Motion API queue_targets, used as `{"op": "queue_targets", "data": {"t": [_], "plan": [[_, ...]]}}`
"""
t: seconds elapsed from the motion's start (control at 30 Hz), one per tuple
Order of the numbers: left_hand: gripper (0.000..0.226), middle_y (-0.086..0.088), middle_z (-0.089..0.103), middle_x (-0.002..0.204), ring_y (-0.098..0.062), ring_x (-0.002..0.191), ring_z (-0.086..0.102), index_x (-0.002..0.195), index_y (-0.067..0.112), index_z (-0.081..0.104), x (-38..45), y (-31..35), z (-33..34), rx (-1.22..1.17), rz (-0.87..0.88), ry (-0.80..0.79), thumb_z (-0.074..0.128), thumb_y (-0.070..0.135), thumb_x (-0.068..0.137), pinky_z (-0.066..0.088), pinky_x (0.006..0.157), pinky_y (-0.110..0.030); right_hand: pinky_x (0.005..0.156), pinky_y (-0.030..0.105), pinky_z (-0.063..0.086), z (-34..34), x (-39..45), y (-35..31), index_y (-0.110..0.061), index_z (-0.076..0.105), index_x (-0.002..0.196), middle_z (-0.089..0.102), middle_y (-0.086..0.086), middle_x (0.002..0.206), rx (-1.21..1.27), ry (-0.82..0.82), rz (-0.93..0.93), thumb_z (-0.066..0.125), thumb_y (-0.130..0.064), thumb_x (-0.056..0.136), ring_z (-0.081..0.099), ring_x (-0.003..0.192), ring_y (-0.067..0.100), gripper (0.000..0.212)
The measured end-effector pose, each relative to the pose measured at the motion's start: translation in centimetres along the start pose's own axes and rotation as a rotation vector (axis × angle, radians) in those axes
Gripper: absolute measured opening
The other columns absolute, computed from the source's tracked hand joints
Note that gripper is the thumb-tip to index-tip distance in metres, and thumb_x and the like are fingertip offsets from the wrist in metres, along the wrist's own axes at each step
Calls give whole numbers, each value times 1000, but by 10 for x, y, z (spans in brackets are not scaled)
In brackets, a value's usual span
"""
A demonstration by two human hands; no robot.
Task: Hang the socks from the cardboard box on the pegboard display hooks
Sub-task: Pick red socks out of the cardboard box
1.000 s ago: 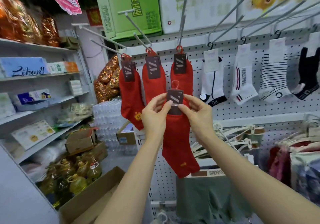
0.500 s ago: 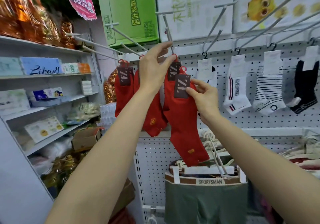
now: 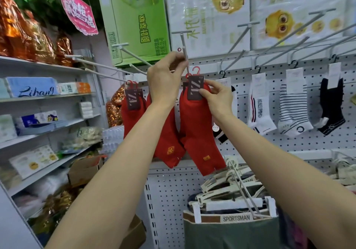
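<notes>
The left hand pinches the long white metal display hook. Just right, the right hand grips the dark cardboard tag of a red sock pair, raised against the white pegboard, its red hanger beside the hook.

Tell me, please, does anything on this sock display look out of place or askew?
Nothing is damaged or spilled. The only thing unsettled is the red sock pinched by the right hand: its plastic hanger isn't clearly on the hook the left hand steadies.
</notes>
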State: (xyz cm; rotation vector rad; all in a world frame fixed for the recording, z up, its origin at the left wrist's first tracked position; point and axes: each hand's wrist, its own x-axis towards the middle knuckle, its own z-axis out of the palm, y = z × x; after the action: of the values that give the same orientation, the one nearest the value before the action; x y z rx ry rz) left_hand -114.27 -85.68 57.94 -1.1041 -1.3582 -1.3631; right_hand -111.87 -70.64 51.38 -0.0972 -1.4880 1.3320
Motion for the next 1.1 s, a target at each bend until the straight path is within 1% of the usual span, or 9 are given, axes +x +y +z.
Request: {"op": "queue_targets", "data": {"t": [0.2,0.37,0.53,0.67,0.77,0.83,0.87,1.0,1.1], "plan": [[10,15,70,76,4,69,65,92,13,76,2,-7,0,-20,30,-18,74,19,85,56,73,-27,85,43,58,14,20,10,-23,77,107,77,-5,96,-107,-30,-40,72,-24,67,72,88,14,41],[10,15,69,75,5,68,64,93,12,76,3,-9,0,-44,33,-27,74,18,85,57,73,-27,80,45,59,20,24,23,-25,78,100,77,-1,86,-134,-24,1,72,-24,65,73,82,17,36],[11,15,70,76,6,67,63,94,12,76,2,-10,1,-52,25,-25,74,19,85,56,72,-26,76,46,60,20,22,26,-25,73,96,74,8,81,-143,2,29,77,-18,74,73,77,24,23],[10,17,69,76,5,68,65,93,13,74,1,-11,3,-75,-1,-13,75,19,84,59,73,-32,74,42,61,18,23,28,-17,71,102,72,8,81,-164,-13,33,77,-18,79,72,77,21,24],[13,15,71,80,1,72,68,94,13,74,0,-12,4,-75,-11,-5,74,21,85,59,74,-37,76,33,58,16,22,29,-18,68,105,68,-3,80,-243,-25,-21,76,-17,82,67,76,12,25],[14,15,71,81,2,74,68,95,12,74,-1,-12,4,-59,-11,-7,74,21,85,59,76,-36,77,24,53,14,20,29,-17,68,111,64,-9,86,-337,-28,-80,74,-18,83,61,79,6,28],[15,15,71,82,2,75,69,96,12,74,-2,-13,4,-51,-12,-12,74,21,85,58,77,-35,80,24,51,13,18,29,-16,67,113,64,-9,91,-377,-29,-106,73,-19,84,59,82,7,30],[21,14,73,94,3,84,70,106,16,73,-11,-11,2,3,-22,-35,72,25,87,58,79,-27,88,33,51,4,11,32,-16,63,122,63,0,117,-476,-28,-205,70,-22,86,60,100,14,37],[27,10,73,104,2,89,69,115,18,71,-27,-15,-4,46,-67,-49,70,27,89,56,83,-20,90,36,50,-8,-1,28,-17,61,124,62,1,119,-523,-38,-275,67,-23,89,59,105,15,36]]}}
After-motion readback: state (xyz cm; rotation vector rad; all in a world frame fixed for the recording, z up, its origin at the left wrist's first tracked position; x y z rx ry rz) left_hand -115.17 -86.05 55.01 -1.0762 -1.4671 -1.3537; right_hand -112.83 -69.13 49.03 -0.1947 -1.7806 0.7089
